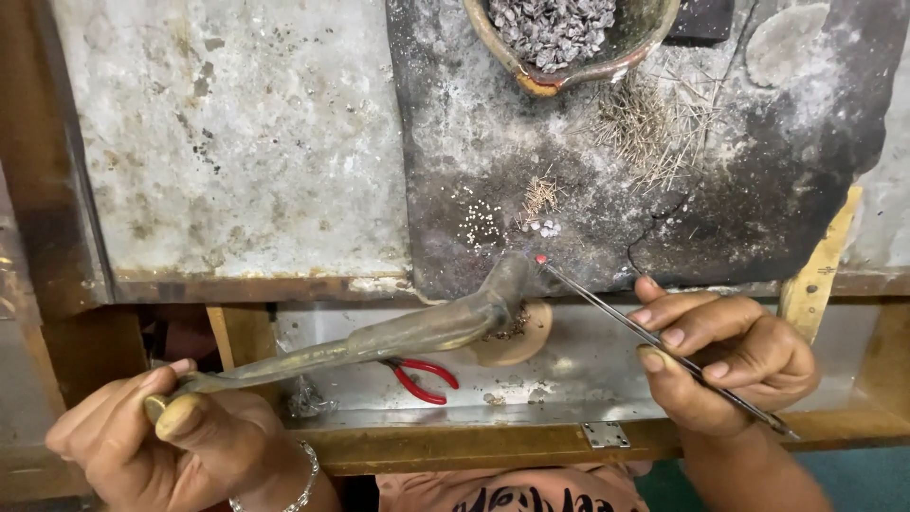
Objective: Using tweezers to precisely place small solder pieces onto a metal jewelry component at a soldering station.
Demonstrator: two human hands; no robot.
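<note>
your left hand (180,427) grips the blowpipe torch (398,332), its long axis running up-right to the nozzle; your right hand (730,356) pinches the tweezers (645,332) — their tip holds a glowing red bead (540,258) just beside that nozzle, on the charred soldering block (758,171).

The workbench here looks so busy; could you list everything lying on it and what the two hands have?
Soldering block: one, charred black-grey, cracked, upper right of bench.
Metal sheet: one, mottled grey, upper left.
Clay bowl: one, brown, top edge, filled with dark grey bits.
Fine wire pieces: a loose pile, tan, below the bowl.
Tiny beads: a cluster, pale, on the block.
Pliers: one, red handles, in the tray below.
Round pad: one, tan, under the torch tip.
Blowtorch pipe: one, brassy, curved, held by left hand.
Tweezers: one, thin and dark, glowing red tip, held by right hand.
</note>
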